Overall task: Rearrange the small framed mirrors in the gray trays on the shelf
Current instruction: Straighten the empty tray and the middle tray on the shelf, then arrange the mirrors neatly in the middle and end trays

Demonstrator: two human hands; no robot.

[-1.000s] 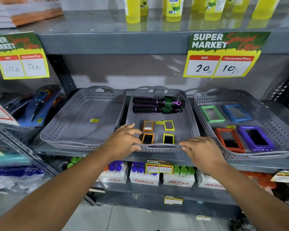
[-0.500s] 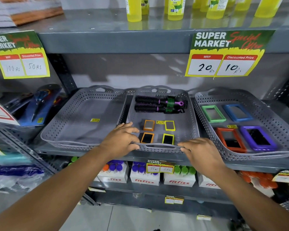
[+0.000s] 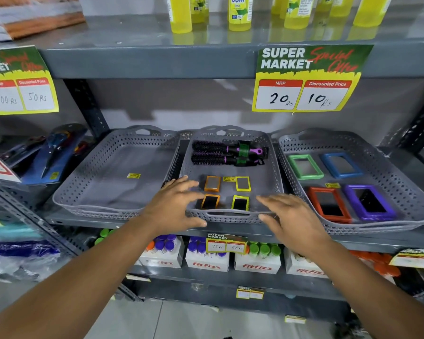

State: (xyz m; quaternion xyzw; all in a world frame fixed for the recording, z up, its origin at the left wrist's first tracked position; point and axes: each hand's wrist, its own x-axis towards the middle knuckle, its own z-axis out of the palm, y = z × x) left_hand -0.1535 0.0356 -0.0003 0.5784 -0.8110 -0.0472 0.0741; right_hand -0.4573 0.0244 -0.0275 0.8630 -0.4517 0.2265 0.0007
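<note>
both hands just let go of the middle tray's front rim

my left hand (image 3: 174, 204) and right hand (image 3: 289, 216) have lifted off the middle tray (image 3: 230, 214), fingers spread wide and holding nothing. between my fingertips lie the near orange mirror (image 3: 209, 201) and near yellow mirror (image 3: 240, 203); just beyond, the far orange mirror (image 3: 212, 183) and far yellow mirror (image 3: 242, 183), then the hairbrushes (image 3: 228, 152). the tray seems settled, so picking up mirrors comes next, i judge. left of my fingers sits the left tray (image 3: 118, 172).

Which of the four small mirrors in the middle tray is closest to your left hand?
The front orange-framed mirror, just right of the left hand's fingertips; the other three lie farther away.
</note>
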